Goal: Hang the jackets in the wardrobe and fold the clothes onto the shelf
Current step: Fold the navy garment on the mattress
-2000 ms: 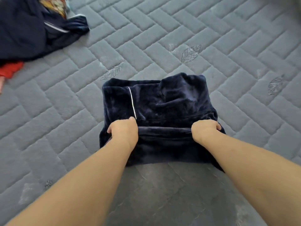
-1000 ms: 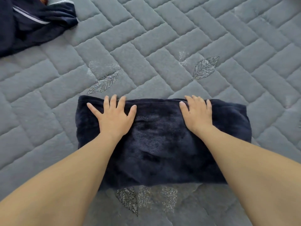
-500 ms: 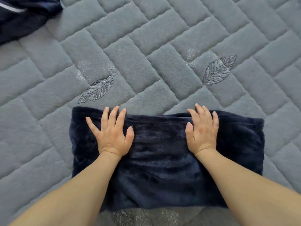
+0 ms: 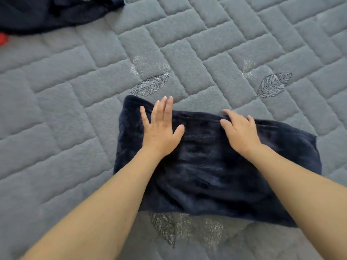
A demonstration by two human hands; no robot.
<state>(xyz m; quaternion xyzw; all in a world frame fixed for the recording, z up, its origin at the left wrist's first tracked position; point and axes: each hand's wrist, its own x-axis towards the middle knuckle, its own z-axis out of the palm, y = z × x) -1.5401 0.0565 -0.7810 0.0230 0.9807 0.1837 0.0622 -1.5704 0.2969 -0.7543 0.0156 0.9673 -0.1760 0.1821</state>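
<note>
The folded navy garment (image 4: pixel 216 166) lies on the quilted bed (image 4: pixel 56 109) directly before the person, its long axis running left to right. Both hands rest on its far edge: left hand (image 4: pixel 161 128) flat with fingers straight near the left end, right hand (image 4: pixel 239 131) loosely spread nearer the middle. Beyond, far left, lies another dark garment (image 4: pixel 47 12).

- Left grip (image 4: pixel 161 131): palm down, fingers straight and slightly spread, thumb out to the side.
- Right grip (image 4: pixel 239 132): palm down, fingers bent a little at the tips.
- Both bare forearms reach forward, roughly parallel.
</note>
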